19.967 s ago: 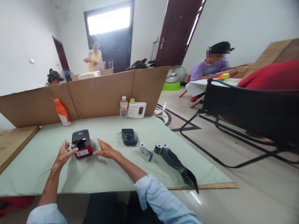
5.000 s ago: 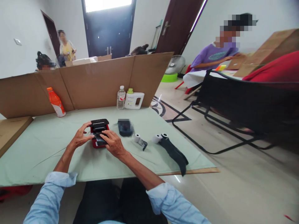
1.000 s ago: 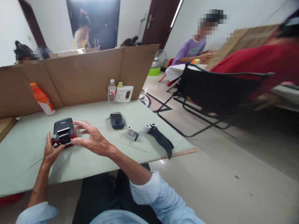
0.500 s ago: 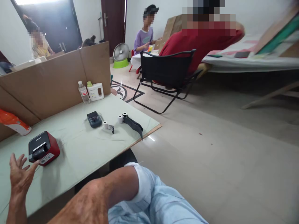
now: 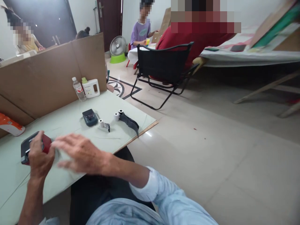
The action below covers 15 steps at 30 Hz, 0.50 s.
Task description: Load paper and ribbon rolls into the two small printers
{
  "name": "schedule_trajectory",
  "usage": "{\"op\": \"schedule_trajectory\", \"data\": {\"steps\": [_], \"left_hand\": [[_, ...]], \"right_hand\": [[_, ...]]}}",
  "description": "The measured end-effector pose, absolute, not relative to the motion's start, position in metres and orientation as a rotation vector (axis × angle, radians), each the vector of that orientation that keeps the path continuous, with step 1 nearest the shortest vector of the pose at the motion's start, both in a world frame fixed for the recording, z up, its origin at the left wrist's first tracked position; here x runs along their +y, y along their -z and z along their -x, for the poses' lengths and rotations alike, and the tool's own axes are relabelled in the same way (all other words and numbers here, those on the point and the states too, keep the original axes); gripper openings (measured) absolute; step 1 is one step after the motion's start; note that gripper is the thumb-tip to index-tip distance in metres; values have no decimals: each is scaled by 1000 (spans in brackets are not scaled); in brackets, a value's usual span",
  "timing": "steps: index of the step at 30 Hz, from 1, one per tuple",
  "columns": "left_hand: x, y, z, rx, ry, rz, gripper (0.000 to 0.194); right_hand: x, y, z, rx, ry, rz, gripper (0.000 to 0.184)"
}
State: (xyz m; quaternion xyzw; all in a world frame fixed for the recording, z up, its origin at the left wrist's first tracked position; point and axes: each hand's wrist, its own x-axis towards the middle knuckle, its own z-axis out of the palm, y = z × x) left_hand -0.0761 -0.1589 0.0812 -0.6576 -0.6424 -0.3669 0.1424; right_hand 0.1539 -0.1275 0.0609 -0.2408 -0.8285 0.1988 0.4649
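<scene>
My left hand point(image 5: 41, 154) is up in front of a small red-and-black label printer point(image 5: 26, 146) and hides part of it. Its fingers point upward, with the thumb held apart; whether it touches the printer I cannot tell. Just right of it is my right hand point(image 5: 78, 153), slightly blurred, with fingers stretched leftward and the thumb apart. Both hands are open and nothing shows in them. Farther back on the table lie a dark handheld device point(image 5: 90, 117), a small white roll point(image 5: 101, 123) with a dark-marked strip, another white roll point(image 5: 116, 117), and a black ribbon roll point(image 5: 128, 121) partly unwound.
A cardboard partition point(image 5: 53, 68) borders the table point(image 5: 105, 142). Against it stand a water bottle point(image 5: 79, 89), a white jug point(image 5: 91, 88) and an orange-and-white package point(image 5: 10, 125). Beyond are a black folding chair point(image 5: 164, 61) with a seated person, a fan point(image 5: 117, 47) and other people.
My right hand has swung up and left over the table, beside my left hand. My left hand has shifted right, in front of the printer. The view has shifted slightly.
</scene>
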Motion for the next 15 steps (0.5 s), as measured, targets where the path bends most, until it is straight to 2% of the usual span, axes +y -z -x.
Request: {"op": "schedule_trajectory", "data": {"steps": [3, 6, 11, 15], "left_hand": [[-130, -58, 64, -1835, 969, 2049, 61], [-99, -35, 51, -1960, 926, 2204, 59], [-38, -11, 26, -2186, 846, 2382, 64], [7, -1, 8, -2359, 812, 2388, 77]], "right_hand": [[-79, -39, -185, -2024, -494, 791, 43], [-25, -17, -214, -1962, -522, 1110, 40], [42, -14, -229, -2113, -692, 1448, 43], [72, -22, -221, -2214, -836, 1565, 41]]}}
